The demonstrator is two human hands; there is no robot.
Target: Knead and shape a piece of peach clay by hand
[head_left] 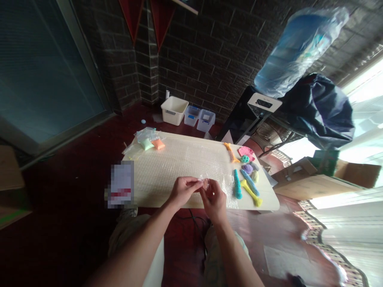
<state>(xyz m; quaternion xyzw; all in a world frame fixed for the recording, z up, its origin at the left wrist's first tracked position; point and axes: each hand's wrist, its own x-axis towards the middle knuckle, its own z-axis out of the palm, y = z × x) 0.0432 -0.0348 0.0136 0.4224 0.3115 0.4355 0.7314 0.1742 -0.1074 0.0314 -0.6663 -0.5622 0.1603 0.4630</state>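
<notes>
Over the near edge of the table (pixel 167 171), my left hand (pixel 184 191) and my right hand (pixel 216 199) meet with fingertips close together. Both pinch a small crinkled piece of clear plastic (pixel 205 181), perhaps a little bag; whether anything is inside I cannot tell. Bubble wrap (pixel 191 155) covers much of the tabletop below. To the right of my hands lie soft clay-like shapes: a teal stick (pixel 237 184), a yellow bone-like piece (pixel 251 193), a blue stick (pixel 250 182), a purple lump (pixel 247 169), a pink piece (pixel 246 152) and an orange piece (pixel 231 152).
Green (pixel 147 144) and orange (pixel 158 144) packets lie beside clear bags (pixel 146 133) at the table's far left. Plastic bins (pixel 174 111) stand on the floor by the brick wall. Right of the table are cardboard boxes (pixel 323 183) and a water dispenser with a blue bottle (pixel 296 52).
</notes>
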